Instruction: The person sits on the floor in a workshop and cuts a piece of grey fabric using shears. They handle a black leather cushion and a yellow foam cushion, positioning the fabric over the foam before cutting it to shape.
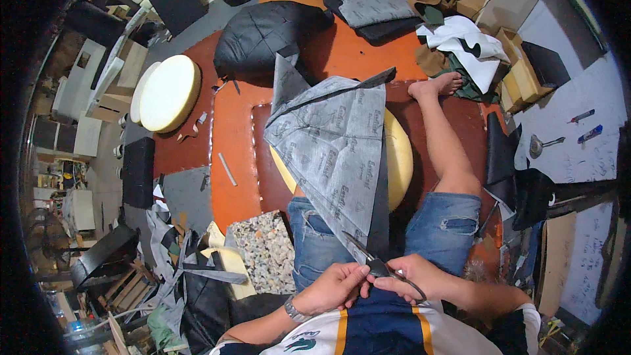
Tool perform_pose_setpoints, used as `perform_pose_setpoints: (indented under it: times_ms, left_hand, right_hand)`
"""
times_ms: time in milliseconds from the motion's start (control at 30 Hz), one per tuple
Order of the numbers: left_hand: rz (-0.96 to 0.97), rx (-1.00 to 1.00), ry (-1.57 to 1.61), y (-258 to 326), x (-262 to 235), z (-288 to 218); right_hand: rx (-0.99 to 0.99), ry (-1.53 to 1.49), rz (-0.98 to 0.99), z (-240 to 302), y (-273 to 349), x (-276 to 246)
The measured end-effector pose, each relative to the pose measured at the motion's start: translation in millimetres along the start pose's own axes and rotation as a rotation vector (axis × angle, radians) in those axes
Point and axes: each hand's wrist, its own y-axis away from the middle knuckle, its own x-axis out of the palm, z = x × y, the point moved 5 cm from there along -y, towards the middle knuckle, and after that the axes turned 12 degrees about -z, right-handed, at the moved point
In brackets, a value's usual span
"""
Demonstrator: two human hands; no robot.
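Person sits on the floor, legs out, cutting a sheet of grey printed fabric point(332, 151). The sheet drapes from the lap up over a round yellow foam cushion point(399, 158) that sits between the legs on a red-brown mat point(233, 144); its far corner points toward a black quilted cushion point(263, 33) at the mat's far edge.

Right hand point(414, 276) is closed around the handles of the scissors point(374, 264), blades pointing up-left into the near edge of the fabric. Left hand point(335, 286) is pinched narrow on the fabric's near edge, touching the scissors just beside the pivot. Blades look partly open; hard to tell how far.

Doing the cut well, as I judge it: keep the left-hand pinch close ahead of the blades so the edge stays taut and flat. Long strokes, not closing fully at the tips, to avoid a ragged line. Follow the dark strip point(380, 197) along the fabric's right side as a guide if that is the cut line. Keep fingers outside the blade path. The loose drape over the foam could drag and skew the cut.

A second round foam disc point(169, 92) lies at the mat's left edge, well apart.
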Motion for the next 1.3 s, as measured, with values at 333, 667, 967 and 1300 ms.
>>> perform_pose_setpoints:
  times_ms: [333, 667, 967, 1300]
  left_hand:
    - [0.068, 0.091, -0.091, 1, 1, 0]
    - [0.086, 0.089, -0.193, 0, 1, 2]
    - [0.142, 0.188, -0.266, -1, 5, 1]
    - [0.167, 0.261, -0.269, 4, 8, -7]
  right_hand:
    - [-0.046, -0.028, 0.033, 13, -15, 5]
    - [-0.202, -0.012, -0.017, 37, -40, 7]
    - [-0.343, 0.063, -0.086, 43, -75, 12]
    - [-0.246, 0.032, -0.031, 65, -99, 13]
